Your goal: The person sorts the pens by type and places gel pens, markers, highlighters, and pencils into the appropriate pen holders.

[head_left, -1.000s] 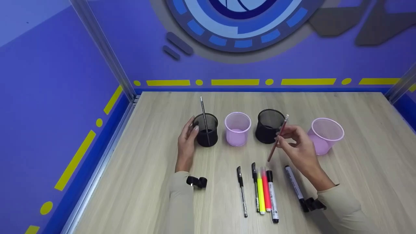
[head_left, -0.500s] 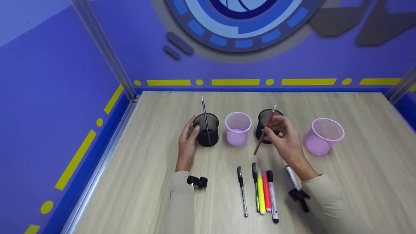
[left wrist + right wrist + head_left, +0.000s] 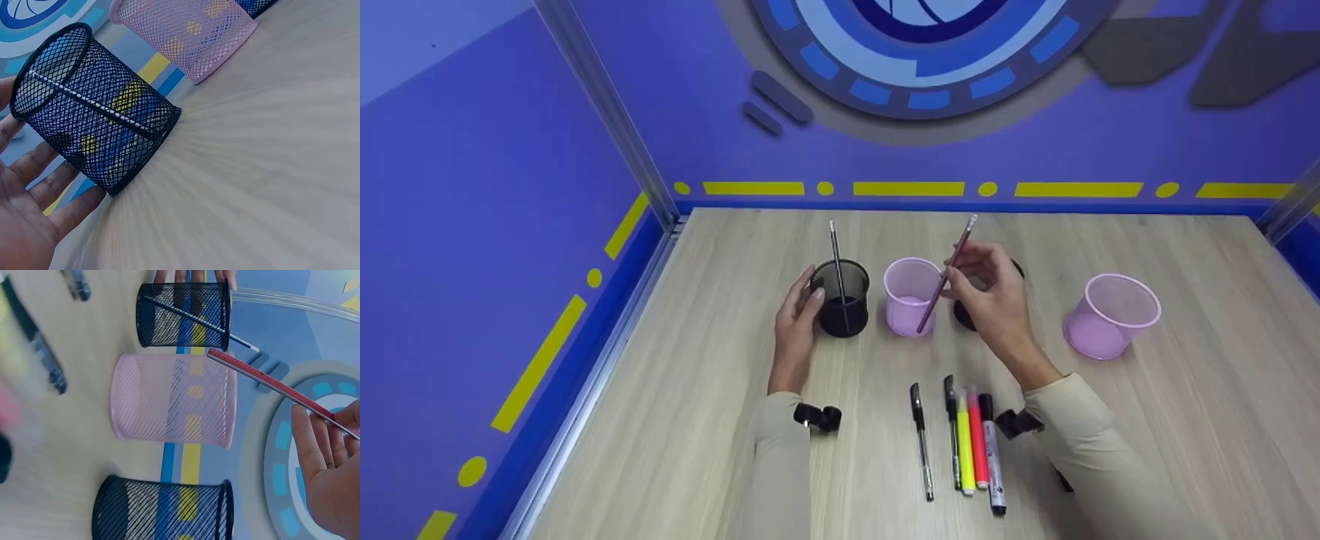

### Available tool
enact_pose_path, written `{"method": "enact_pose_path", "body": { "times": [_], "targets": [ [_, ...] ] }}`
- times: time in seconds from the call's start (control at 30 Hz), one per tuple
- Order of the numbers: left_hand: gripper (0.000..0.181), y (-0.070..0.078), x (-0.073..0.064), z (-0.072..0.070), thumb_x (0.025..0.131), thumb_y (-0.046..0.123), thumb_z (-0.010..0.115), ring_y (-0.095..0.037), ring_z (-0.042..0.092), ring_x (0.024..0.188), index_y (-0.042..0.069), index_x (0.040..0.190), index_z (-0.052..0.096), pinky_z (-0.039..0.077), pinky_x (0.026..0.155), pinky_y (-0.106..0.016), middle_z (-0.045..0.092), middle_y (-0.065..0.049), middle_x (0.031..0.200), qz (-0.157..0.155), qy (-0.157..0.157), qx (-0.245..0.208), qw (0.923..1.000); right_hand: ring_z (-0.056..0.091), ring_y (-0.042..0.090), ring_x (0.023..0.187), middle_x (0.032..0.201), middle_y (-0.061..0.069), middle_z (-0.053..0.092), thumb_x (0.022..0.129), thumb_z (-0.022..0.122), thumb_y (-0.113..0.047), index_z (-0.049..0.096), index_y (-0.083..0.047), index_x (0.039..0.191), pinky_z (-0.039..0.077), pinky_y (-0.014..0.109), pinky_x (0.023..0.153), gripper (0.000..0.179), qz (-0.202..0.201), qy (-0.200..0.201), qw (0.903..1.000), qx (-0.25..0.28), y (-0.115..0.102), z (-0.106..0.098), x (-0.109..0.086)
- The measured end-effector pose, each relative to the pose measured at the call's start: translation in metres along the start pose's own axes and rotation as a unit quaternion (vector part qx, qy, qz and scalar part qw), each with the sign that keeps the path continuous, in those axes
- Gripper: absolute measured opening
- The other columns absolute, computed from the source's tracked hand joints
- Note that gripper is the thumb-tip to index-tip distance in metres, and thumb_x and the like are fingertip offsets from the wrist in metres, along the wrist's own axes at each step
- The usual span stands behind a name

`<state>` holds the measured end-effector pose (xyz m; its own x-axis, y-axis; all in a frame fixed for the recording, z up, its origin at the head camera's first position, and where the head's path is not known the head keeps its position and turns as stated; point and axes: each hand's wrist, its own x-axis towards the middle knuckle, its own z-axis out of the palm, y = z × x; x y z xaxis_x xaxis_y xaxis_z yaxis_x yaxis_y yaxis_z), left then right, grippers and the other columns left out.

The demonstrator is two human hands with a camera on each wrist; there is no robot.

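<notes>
My left hand rests against the side of the leftmost black mesh pencil cup; in the left wrist view its fingers lie fairly straight along the mesh. A black striped pencil leans inside that cup, its white end above the rim. My right hand pinches a dark red pencil near its upper part. The pencil slants, white end up, and its lower end overlaps the middle pink mesh cup in the head view. Behind the right hand, a second black mesh cup is mostly hidden.
Another pink mesh cup stands at the right. Nearer me lie two black-capped pens, one apart, a yellow highlighter, a red highlighter and a black-and-white marker. Another marker is mostly hidden under the right sleeve.
My right hand has carried the red pencil left and away from me, from beside the second black cup to the middle pink cup. The left hand has stayed at its cup.
</notes>
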<state>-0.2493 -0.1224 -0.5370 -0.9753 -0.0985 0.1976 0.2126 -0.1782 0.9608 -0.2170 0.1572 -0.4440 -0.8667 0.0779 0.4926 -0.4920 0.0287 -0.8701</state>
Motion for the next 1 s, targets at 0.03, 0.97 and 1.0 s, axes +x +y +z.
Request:
{"method": "enact_pose_path", "body": {
  "times": [0.03,0.97,1.0],
  "targets": [
    [0.051,0.0,0.0,0.0,0.108,0.021,0.065,-0.023,0.045,0.148,0.012,0.157,0.054,0.037,0.121,-0.038,0.051,-0.006,0.16,-0.001,0.0,-0.002,1.0,0.069,0.023,0.087,0.106,0.029,0.065,0.095,0.067,0.016,0.056,0.014,0.123,0.065,0.032,0.071,0.03,-0.001,0.0,1.0,0.002,-0.001,0.002,0.003],
    [0.05,-0.002,0.001,-0.001,0.108,0.024,0.064,-0.026,0.047,0.147,0.013,0.156,0.055,0.037,0.122,-0.04,0.052,-0.008,0.159,0.004,0.009,0.037,0.9993,0.068,0.023,0.088,0.107,0.022,0.064,0.098,0.063,0.013,0.054,0.006,0.124,0.065,0.038,0.073,0.028,-0.001,-0.015,0.9995,0.028,-0.005,0.068,0.049],
    [0.05,-0.002,0.001,-0.001,0.108,0.024,0.064,-0.026,0.047,0.147,0.013,0.156,0.056,0.037,0.121,-0.04,0.052,-0.008,0.159,0.006,0.008,0.039,0.9992,0.068,0.023,0.088,0.108,0.022,0.064,0.099,0.063,0.013,0.054,0.006,0.124,0.065,0.038,0.072,0.028,-0.002,-0.013,0.9995,0.028,-0.005,0.07,0.05]
  ]
}}
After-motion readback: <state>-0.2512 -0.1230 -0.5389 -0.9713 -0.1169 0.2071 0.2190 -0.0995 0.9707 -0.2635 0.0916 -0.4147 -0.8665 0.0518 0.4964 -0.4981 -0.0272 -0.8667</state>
